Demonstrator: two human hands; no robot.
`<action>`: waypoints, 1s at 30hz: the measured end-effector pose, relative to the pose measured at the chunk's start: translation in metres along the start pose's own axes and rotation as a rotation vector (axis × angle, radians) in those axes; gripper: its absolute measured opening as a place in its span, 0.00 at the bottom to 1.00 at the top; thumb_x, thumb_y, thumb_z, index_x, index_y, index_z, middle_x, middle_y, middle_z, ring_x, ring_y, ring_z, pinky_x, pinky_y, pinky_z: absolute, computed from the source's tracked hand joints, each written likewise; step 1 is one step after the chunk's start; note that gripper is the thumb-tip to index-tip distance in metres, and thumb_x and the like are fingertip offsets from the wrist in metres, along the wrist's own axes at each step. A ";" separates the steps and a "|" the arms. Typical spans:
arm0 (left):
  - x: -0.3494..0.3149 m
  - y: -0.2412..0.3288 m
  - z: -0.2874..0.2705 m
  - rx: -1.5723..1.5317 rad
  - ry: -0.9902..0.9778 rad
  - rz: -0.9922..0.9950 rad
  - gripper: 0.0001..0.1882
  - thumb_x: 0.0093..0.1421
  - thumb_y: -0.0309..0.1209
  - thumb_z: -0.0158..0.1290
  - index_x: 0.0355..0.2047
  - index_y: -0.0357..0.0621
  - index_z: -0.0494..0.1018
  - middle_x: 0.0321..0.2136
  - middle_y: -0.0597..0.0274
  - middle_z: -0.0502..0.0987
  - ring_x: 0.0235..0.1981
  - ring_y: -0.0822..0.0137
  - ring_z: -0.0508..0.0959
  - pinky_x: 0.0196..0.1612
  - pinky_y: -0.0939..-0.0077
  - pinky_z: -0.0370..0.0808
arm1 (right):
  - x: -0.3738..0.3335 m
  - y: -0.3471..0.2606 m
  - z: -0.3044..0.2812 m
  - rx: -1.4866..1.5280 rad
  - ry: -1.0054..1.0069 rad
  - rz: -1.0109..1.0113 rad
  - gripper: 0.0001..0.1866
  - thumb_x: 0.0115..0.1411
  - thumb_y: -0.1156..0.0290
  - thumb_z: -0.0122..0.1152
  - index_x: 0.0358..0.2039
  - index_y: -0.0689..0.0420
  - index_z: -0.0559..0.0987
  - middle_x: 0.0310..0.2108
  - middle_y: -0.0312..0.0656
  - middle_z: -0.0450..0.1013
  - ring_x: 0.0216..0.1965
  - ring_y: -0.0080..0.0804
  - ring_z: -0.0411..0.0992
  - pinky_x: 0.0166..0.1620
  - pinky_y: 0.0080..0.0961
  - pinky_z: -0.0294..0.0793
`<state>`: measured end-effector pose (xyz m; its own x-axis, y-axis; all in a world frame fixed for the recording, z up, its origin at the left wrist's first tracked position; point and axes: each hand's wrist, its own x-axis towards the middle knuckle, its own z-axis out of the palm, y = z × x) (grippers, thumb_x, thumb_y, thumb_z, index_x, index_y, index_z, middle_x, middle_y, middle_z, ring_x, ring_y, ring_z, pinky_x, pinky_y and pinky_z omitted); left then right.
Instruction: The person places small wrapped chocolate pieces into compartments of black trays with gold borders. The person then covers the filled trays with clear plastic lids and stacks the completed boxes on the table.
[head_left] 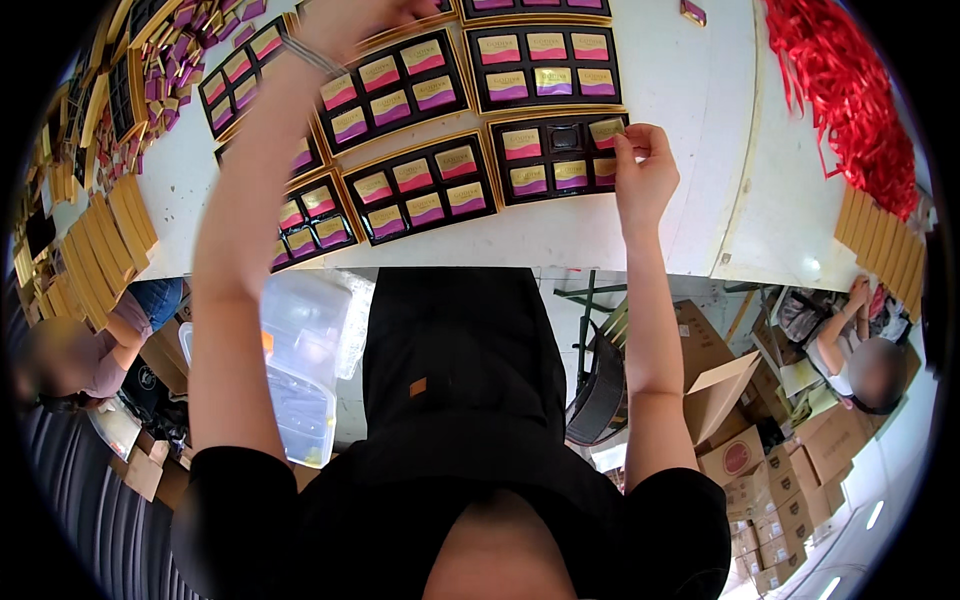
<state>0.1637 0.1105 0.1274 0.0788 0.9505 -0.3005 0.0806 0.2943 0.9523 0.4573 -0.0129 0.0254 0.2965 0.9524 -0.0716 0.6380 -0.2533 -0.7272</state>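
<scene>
My right hand (645, 180) pinches the edge of a gold and purple wrapped chocolate (606, 133) at the top right compartment of a black tray box with gold edges (542, 195). The compartment just left of it (566, 137) holds no chocolate; the others in that box are filled, one partly behind my fingers. My left arm stretches across the boxes on the left, and my left hand (365, 15) is over the far boxes, its fingers cut off by the upper edge. Beside the right-hand box lies another filled chocolate box (420, 190).
Several more chocolate boxes (545, 65) cover the middle of the white table (700, 235). Loose wrapped chocolates (185, 45) and stacked gold boxes (110, 230) lie at left. Red shredded paper (850, 100) and gold boxes (880, 240) are at right. Two people sit nearby; cartons (780, 500) stand below.
</scene>
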 end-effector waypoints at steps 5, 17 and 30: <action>-0.042 -0.072 0.063 -0.207 -0.256 -0.235 0.17 0.60 0.36 0.62 0.42 0.38 0.73 0.32 0.58 0.79 0.24 0.68 0.83 0.27 0.80 0.83 | -0.012 -0.009 0.002 -0.388 0.170 -0.361 0.13 0.55 0.72 0.65 0.42 0.56 0.78 0.44 0.42 0.76 0.49 0.42 0.71 0.55 0.42 0.67; -0.058 -0.081 0.077 -0.161 -0.316 -0.230 0.12 0.62 0.31 0.59 0.43 0.38 0.73 0.30 0.61 0.80 0.34 0.67 0.84 0.32 0.78 0.83 | -0.021 -0.045 -0.004 0.271 -0.191 -0.213 0.19 0.59 0.74 0.64 0.52 0.57 0.77 0.43 0.41 0.77 0.44 0.32 0.75 0.49 0.31 0.74; 0.086 -0.031 -0.109 -0.096 0.667 0.346 0.18 0.65 0.34 0.51 0.51 0.37 0.67 0.36 0.60 0.75 0.30 0.71 0.76 0.30 0.75 0.77 | -0.017 -0.024 0.015 -0.259 -0.111 -0.490 0.16 0.54 0.75 0.65 0.46 0.53 0.81 0.51 0.42 0.72 0.48 0.40 0.70 0.47 0.32 0.72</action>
<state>0.0599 0.1935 0.0780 -0.5362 0.8400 0.0834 0.0715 -0.0532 0.9960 0.4264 -0.0204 0.0343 -0.1462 0.9777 0.1505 0.8401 0.2030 -0.5030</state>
